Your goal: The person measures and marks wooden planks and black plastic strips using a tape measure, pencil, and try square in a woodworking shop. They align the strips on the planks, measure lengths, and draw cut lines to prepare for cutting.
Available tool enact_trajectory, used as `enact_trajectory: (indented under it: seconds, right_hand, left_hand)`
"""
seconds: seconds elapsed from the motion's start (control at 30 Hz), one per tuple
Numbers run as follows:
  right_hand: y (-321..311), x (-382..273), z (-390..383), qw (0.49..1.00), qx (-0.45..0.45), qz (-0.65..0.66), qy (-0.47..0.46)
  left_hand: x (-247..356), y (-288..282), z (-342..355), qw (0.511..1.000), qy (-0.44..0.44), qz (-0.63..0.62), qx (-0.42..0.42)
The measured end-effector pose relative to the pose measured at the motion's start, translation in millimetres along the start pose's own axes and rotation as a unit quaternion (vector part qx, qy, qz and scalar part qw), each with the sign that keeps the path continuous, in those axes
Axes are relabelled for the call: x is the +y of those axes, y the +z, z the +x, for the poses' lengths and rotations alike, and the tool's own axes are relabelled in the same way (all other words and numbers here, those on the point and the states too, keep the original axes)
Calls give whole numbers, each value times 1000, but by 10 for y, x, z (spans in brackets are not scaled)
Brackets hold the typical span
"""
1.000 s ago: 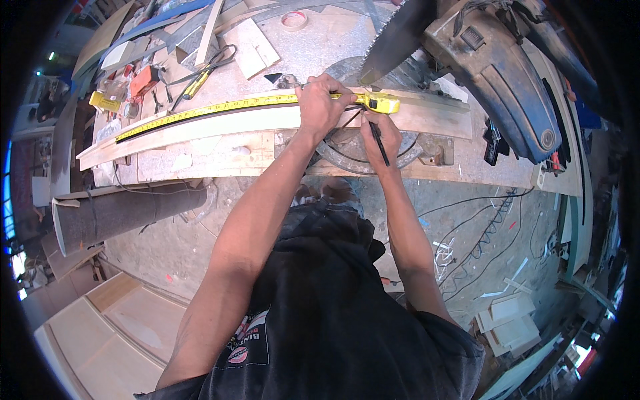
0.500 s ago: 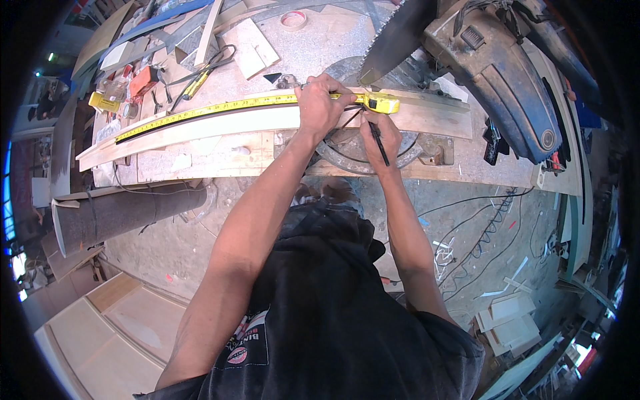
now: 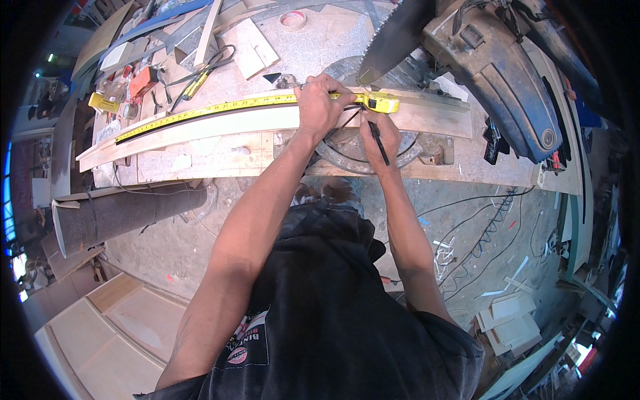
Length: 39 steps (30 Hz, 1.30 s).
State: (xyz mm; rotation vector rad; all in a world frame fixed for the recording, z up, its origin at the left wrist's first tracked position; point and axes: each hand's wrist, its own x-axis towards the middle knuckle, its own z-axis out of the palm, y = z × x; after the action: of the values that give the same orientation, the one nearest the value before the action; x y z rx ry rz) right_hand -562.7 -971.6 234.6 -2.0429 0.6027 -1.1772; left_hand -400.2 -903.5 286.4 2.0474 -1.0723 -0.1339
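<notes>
A long pale board (image 3: 260, 120) lies across the saw's round base (image 3: 328, 157). A yellow tape measure (image 3: 384, 103) rests on it, blade (image 3: 207, 109) stretched leftward. My left hand (image 3: 321, 110) presses on blade and board just left of the case, fingers bent over them. Just below the case my right hand (image 3: 381, 137) holds a dark pen (image 3: 380, 149), its upper end at the board. The saw's toothed dark blade (image 3: 393, 47) stands above the board at the back.
The saw's bulky housing (image 3: 497, 100) fills the upper right. The bench (image 3: 160, 167) carries offcuts (image 3: 250, 48), a tape roll (image 3: 293, 20), scissors and small tools (image 3: 193, 87). A dark cylinder (image 3: 120, 217) sits lower left beside panels (image 3: 107, 333). Cables (image 3: 473, 240) and scraps lie on the floor.
</notes>
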Motion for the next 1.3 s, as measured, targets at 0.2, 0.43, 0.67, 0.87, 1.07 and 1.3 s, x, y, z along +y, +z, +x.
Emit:
enact_trajectory:
  seconds: [0.2,0.43,0.67,0.87,1.07,1.3]
  right_hand:
    - [2,-4,6,1000,4,0,-8]
    - [4,6,0,1000,2,-8,-5]
    - [-3,-19,12,1000,6,-10,-21]
    - [4,0,8,1000,8,15,-7]
    - [-164,-17,-106,997,40,51,-37]
    - [-462,-85,155,995,61,-76,8]
  left_hand:
    - [8,-6,3,1000,0,-16,4]
    - [-1,-6,1,1000,9,-1,3]
    - [3,-3,-9,1000,9,9,5]
    - [1,-10,14,1000,-12,-9,-12]
    - [20,-19,18,999,-23,-22,-22]
    - [-63,52,-22,1000,-13,-23,4]
